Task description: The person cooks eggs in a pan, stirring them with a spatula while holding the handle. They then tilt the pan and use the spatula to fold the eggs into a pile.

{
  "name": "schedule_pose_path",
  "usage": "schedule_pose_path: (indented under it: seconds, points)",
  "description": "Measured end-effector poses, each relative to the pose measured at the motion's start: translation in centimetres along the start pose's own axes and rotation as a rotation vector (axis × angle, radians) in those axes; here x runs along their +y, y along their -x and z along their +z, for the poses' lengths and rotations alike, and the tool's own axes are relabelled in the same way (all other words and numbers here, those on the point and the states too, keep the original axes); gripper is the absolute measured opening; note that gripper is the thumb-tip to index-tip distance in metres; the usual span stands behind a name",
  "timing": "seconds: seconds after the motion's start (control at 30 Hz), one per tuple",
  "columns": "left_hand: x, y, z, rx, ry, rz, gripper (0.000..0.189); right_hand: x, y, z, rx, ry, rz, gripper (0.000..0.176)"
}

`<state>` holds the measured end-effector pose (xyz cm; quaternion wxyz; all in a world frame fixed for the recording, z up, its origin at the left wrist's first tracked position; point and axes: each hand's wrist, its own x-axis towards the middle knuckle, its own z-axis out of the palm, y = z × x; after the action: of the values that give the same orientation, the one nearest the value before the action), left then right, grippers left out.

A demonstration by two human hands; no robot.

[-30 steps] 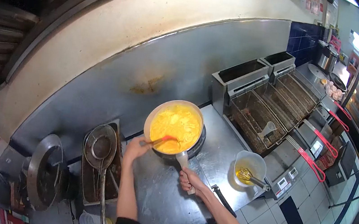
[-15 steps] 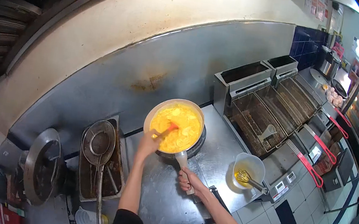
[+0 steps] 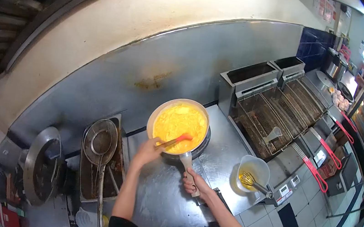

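Observation:
A light-coloured frying pan (image 3: 152,121) full of soft yellow scrambled egg (image 3: 179,124) rests on a dark round burner (image 3: 203,146). My left hand (image 3: 147,151) is closed around the wooden handle of a spatula (image 3: 183,137). Its red head dips into the egg near the pan's front side. My right hand (image 3: 198,184) grips the beige pan handle (image 3: 188,162), which points towards me. To the right stands a clear plastic jug (image 3: 255,164) with a whisk (image 3: 251,181) and some yellow liquid inside.
Fryer baskets (image 3: 264,119) with red handles (image 3: 310,169) stand at the right. On the left are a metal tray (image 3: 82,192) with strainers (image 3: 101,142) across it and a large wok-like pan (image 3: 41,166). A steel splashback (image 3: 189,55) rises behind the pan.
The spatula head has moved towards the near side of the pan, and my left hand has shifted slightly lower. My right hand keeps its grip on the pan handle.

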<state>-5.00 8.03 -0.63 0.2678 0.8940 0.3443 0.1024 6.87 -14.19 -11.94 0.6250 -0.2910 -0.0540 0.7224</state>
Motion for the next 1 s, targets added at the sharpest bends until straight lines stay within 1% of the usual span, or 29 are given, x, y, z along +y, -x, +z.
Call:
schedule_pose_path:
  seconds: [0.07, 0.1, 0.17, 0.2, 0.27, 0.3, 0.37, 0.4, 0.43, 0.5, 0.53, 0.6, 0.63, 0.7, 0.73, 0.8, 0.83, 0.87, 0.9, 0.93, 0.97, 1.0]
  points:
    - [-3.4, -0.6, -2.1, -0.059, -0.039, 0.092, 0.036, 0.1, 0.6, 0.7, 0.023, -0.004, 0.005, 0.034]
    - [-2.8, -1.0, -2.6, -0.080, -0.047, 0.084, 0.036, 0.2, 0.5, 0.6, 0.027, -0.027, 0.011, 0.034]
    - [-1.0, -1.5, -3.6, -0.026, -0.079, -0.122, 0.029, 0.6, 0.1, 0.3, 0.034, -0.094, 0.014, 0.033]
    - [-0.8, -1.1, -2.1, -0.036, -0.082, -0.138, 0.029, 0.6, 0.3, 0.5, 0.043, -0.068, -0.004, 0.033]
    - [0.4, -1.5, 1.4, 0.047, -0.065, -0.139, 0.030, 0.8, 0.5, 0.8, 0.047, -0.057, 0.005, 0.034]
    - [0.8, -1.1, 1.1, 0.041, -0.068, -0.122, 0.030, 0.4, 0.6, 0.8, 0.049, -0.039, -0.003, 0.034]
    - [0.9, 1.1, -1.0, -0.044, -0.118, 0.061, 0.031, 0.1, 0.7, 0.9, 0.064, -0.039, -0.043, 0.034]
    - [-0.3, 1.3, -2.4, -0.075, -0.129, 0.136, 0.031, 0.1, 0.9, 1.2, 0.074, -0.020, -0.062, 0.035]
    - [0.9, 1.9, -4.2, -0.127, -0.106, 0.003, 0.030, 0.4, 1.1, 1.3, 0.085, -0.002, -0.067, 0.035]
    - [0.4, 1.2, -4.0, -0.042, -0.197, -0.031, 0.029, 0.7, 0.8, 0.9, 0.058, -0.063, -0.052, 0.033]
    - [0.9, 1.3, -2.8, -0.055, -0.200, -0.047, 0.029, 0.6, 0.7, 0.9, 0.067, -0.062, -0.049, 0.033]
    - [3.5, 1.5, 1.0, 0.090, -0.273, -0.071, 0.027, 0.5, 0.9, 1.3, 0.086, -0.055, -0.050, 0.032]
    - [4.4, 2.4, 1.2, 0.097, -0.268, -0.069, 0.027, 0.5, 0.9, 1.2, 0.087, -0.047, -0.051, 0.032]
    - [6.0, 5.0, 0.8, 0.063, -0.143, -0.030, 0.027, 0.4, 0.9, 1.0, 0.042, 0.011, -0.060, 0.034]
    - [5.7, 5.8, 0.3, 0.055, -0.148, -0.007, 0.027, 0.4, 1.0, 1.1, 0.071, 0.012, -0.075, 0.035]
    - [4.2, 7.1, -0.8, 0.021, -0.068, -0.142, 0.026, 0.6, 0.4, 0.8, 0.055, -0.030, -0.090, 0.035]
    - [4.1, 6.8, 0.1, 0.002, -0.075, -0.148, 0.026, 1.4, 0.1, 0.7, 0.031, -0.057, -0.072, 0.035]
    - [4.3, 6.1, 1.8, 0.110, -0.076, -0.126, 0.025, 1.6, 0.3, 1.2, 0.064, -0.046, -0.091, 0.035]
    - [4.6, 5.6, 3.5, 0.226, -0.073, -0.113, 0.024, 1.9, 0.1, 1.1, 0.068, -0.049, -0.059, 0.035]
    - [5.2, 5.0, 4.9, 0.230, -0.015, -0.135, 0.023, 2.0, -0.2, 0.9, 0.070, -0.039, -0.069, 0.034]
    - [5.1, 4.8, 6.1, 0.224, 0.010, -0.080, 0.022, 1.9, -0.3, 0.8, 0.070, -0.025, -0.092, 0.034]
    - [5.6, 5.5, 5.7, 0.176, -0.043, -0.070, 0.023, 1.8, 0.1, 1.5, 0.101, -0.041, -0.087, 0.033]
